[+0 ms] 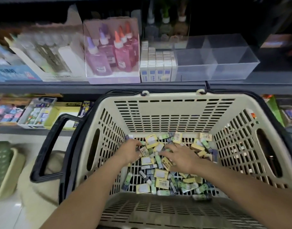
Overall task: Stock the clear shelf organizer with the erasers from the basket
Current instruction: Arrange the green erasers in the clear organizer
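Left grip (130,152) curled into erasers (161,173) near basket (158,109) far wall, hold unclear; right grip (178,157) spread flat on them

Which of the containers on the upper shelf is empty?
The clear divided organizer, rightmost; the lilac display box to its left holds glue bottles.

"What stands at the back?"

"Dark shelving (99,88) on two levels. The upper one holds a clear box of glitter glue bottles (112,52), purple and pink, with rows of small white boxes (158,63) just to its right."

"And lower down?"

"Blurred stationery packs (36,113). On the left is a pale, glossy floor (8,212), where a green spare basket (1,162) sits nested in a beige one (18,164)."
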A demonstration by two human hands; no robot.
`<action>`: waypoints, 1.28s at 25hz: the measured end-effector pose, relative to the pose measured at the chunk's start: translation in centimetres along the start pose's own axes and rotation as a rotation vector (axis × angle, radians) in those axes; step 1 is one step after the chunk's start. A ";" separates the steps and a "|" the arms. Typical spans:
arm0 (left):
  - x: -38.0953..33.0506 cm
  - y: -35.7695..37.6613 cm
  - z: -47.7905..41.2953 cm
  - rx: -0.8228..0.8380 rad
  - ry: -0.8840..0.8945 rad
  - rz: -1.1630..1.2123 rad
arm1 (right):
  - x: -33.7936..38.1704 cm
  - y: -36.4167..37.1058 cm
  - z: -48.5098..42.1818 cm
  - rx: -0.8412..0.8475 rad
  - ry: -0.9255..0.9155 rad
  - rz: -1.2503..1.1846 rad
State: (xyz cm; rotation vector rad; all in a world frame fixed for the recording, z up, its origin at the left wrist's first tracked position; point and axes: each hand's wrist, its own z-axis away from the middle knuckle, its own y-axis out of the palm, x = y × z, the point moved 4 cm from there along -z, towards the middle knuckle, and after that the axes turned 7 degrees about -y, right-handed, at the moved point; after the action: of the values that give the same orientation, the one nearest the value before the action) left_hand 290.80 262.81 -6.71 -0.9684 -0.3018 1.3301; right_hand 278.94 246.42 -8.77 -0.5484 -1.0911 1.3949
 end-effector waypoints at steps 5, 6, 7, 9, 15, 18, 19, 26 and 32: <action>1.2 -0.3 -0.8 -0.083 -0.121 0.154 | -2.9 -1.0 1.9 0.007 0.080 0.179; 1.3 -0.4 -0.9 -0.085 -0.130 0.170 | -2.5 -1.3 1.6 -0.022 0.093 0.225; 1.3 -0.5 -1.0 -0.093 -0.140 0.194 | -1.6 -1.6 1.1 -0.074 0.091 0.257; 1.5 -0.7 -1.3 -0.112 -0.161 0.250 | 0.8 -1.6 -0.2 -0.163 -0.001 0.255; 1.9 -0.7 -1.5 -0.141 -0.133 0.301 | 4.3 -0.7 -3.1 -0.164 -0.194 0.202; 1.4 -0.4 -1.7 -0.053 -0.147 0.488 | 0.9 -1.0 -1.4 -0.133 -0.117 0.259; 1.3 -0.3 -1.6 -0.037 -0.168 0.482 | -0.5 -1.0 -0.5 -0.097 -0.094 0.287; 1.4 0.6 -1.5 0.051 -0.159 0.442 | -1.0 -1.6 1.4 -0.109 0.019 0.128; 1.1 0.1 0.0 0.141 -0.294 0.574 | 6.2 0.4 -1.5 -0.097 -0.306 0.193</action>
State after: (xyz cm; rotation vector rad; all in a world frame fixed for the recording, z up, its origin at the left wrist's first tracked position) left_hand 291.02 263.77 -7.09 -0.7632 -0.1496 1.9987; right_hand 279.01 252.80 -8.05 -0.5321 -1.3859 1.6376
